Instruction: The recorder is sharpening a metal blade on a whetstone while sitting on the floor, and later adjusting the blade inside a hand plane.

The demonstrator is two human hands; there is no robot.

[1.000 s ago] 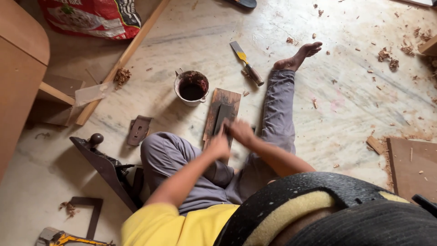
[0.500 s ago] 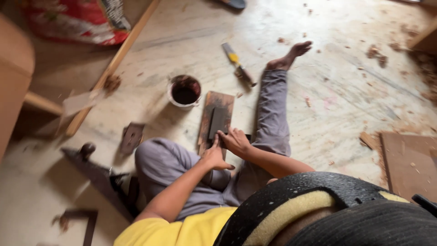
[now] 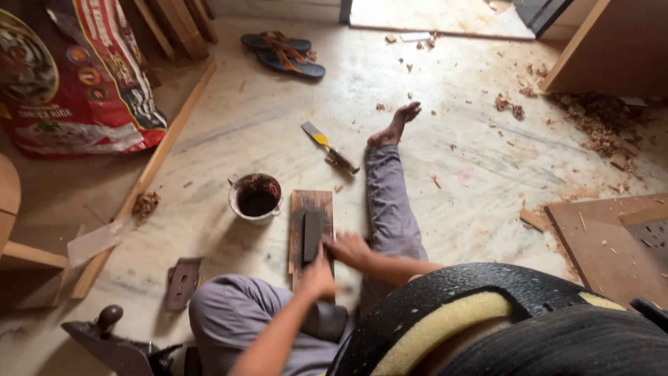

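I sit on the floor in grey trousers, right leg stretched out, bare foot (image 3: 396, 125) far ahead. In front of me a brown wooden board (image 3: 312, 205) lies flat with a dark oblong block (image 3: 313, 233) on top. My left hand (image 3: 318, 278) is closed over the near end of that block. My right hand (image 3: 348, 249) rests beside it at the board's right edge, fingers curled toward the block. What lies under the palms is hidden.
A small pot of dark liquid (image 3: 256, 198) stands left of the board. A yellow-handled scraper (image 3: 327, 147) lies ahead, with sandals (image 3: 282, 54) farther off. A red sack (image 3: 69, 76), long wooden strip (image 3: 149, 174), hand plane (image 3: 115, 341), metal plate (image 3: 183, 282), plywood panels (image 3: 605, 237) and shavings (image 3: 591, 118) surround me.
My head has tilted up, so more of the far floor and the sandals show. Both hands stay at the near end of the block, shifted slightly along the board.
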